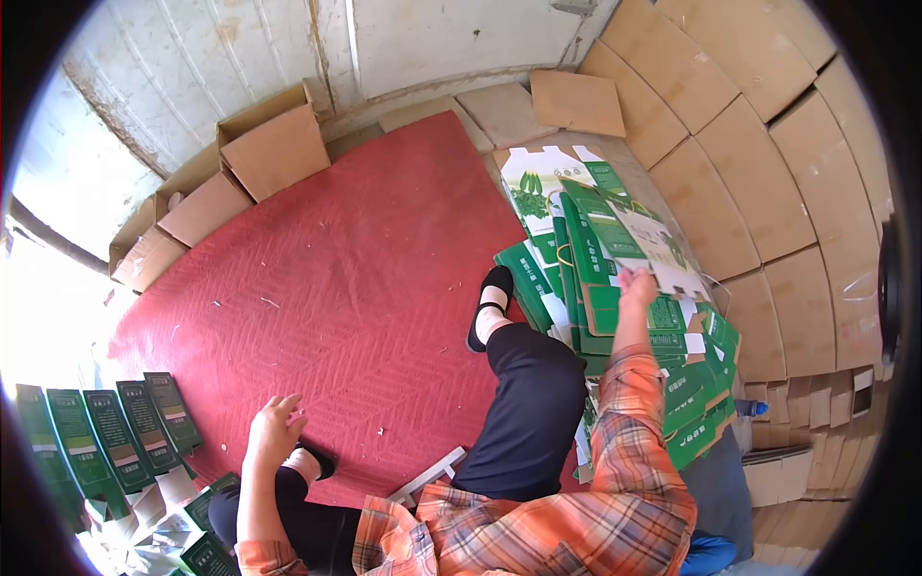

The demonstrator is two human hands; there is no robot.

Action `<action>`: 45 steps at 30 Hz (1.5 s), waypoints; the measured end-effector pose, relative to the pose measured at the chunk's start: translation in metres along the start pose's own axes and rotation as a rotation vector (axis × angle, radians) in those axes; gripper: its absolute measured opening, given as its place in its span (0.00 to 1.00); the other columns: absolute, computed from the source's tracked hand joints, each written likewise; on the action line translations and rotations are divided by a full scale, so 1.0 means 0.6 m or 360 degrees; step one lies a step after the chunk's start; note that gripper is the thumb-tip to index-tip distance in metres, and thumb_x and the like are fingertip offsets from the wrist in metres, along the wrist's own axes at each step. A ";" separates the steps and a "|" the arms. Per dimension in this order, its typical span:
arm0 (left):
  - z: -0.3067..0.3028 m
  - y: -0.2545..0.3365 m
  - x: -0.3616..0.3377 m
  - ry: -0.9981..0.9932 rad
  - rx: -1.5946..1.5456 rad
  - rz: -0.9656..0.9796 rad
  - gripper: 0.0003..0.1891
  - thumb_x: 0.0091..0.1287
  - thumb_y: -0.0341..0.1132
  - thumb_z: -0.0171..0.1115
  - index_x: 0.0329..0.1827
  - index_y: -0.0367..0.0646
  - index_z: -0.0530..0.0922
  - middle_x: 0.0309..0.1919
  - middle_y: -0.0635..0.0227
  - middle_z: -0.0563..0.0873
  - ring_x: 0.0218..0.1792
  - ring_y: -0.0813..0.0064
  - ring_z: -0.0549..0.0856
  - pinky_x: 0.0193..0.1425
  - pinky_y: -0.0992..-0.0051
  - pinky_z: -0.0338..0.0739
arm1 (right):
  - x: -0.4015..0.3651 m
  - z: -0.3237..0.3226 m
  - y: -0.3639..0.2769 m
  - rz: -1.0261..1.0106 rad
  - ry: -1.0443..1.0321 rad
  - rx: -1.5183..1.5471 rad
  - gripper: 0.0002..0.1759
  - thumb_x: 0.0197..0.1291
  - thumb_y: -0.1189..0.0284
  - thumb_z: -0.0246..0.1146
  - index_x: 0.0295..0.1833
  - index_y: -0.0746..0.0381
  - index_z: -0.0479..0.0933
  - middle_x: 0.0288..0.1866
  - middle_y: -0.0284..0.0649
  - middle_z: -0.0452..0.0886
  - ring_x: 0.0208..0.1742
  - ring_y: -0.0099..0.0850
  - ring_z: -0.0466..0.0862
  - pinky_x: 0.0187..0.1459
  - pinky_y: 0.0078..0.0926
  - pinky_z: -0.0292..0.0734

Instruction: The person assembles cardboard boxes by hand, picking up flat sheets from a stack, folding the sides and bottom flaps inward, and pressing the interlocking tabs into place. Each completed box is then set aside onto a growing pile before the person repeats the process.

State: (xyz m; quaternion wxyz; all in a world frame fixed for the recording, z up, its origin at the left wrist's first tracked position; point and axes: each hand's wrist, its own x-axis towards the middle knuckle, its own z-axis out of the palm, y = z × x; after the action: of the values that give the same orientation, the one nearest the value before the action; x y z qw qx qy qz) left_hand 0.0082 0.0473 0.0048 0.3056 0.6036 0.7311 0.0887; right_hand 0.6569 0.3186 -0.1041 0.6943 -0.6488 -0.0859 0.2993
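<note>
My right hand (637, 285) is closed on the edge of a flat printed carton (619, 230), green and white, at the top of a pile of flat green cartons (691, 394) to my right. My left hand (276, 422) is held above my left leg, its fingers apart and nothing in them. Left of that hand stands a row of folded green boxes (120, 432).
A red mat (336, 259) covers the floor ahead. Open brown cardboard boxes (274, 154) line its far left edge. Stacked brown cartons (749, 192) form a wall at the right. A white metal bar (429, 475) lies between my legs.
</note>
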 end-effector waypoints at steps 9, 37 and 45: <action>-0.012 0.019 -0.008 0.0119 0.0123 0.0140 0.25 0.56 0.33 0.68 0.59 0.42 0.78 0.43 0.53 0.82 0.48 0.52 0.83 0.51 0.59 0.78 | -0.148 0.085 -0.305 -0.0314 -0.0541 -0.0034 0.05 0.57 0.75 0.56 0.37 0.64 0.72 0.43 0.44 0.78 0.47 0.45 0.85 0.36 0.38 0.86; -0.122 0.135 -0.061 0.0842 -0.0342 0.1305 0.28 0.74 0.56 0.46 0.51 0.39 0.82 0.40 0.59 0.85 0.53 0.57 0.81 0.63 0.59 0.69 | -0.892 0.105 -0.148 -0.0887 -0.3193 -0.0518 0.09 0.55 0.74 0.63 0.30 0.65 0.69 0.28 0.48 0.75 0.31 0.47 0.79 0.34 0.41 0.73; -0.128 0.093 -0.073 0.1155 -0.0564 0.1186 0.29 0.76 0.52 0.43 0.19 0.43 0.76 0.17 0.67 0.75 0.21 0.67 0.74 0.33 0.67 0.65 | -0.767 0.158 -0.122 -0.1696 -0.3083 -0.0932 0.20 0.50 0.65 0.73 0.49 0.59 0.79 0.47 0.38 0.83 0.50 0.37 0.80 0.50 0.33 0.76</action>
State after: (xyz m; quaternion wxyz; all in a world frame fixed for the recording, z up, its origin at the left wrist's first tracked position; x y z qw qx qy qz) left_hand 0.0159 0.0391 0.1086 0.0786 0.6916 0.5001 0.5152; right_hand 0.2600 0.1583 0.1029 0.1972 -0.1635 -0.9156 0.3098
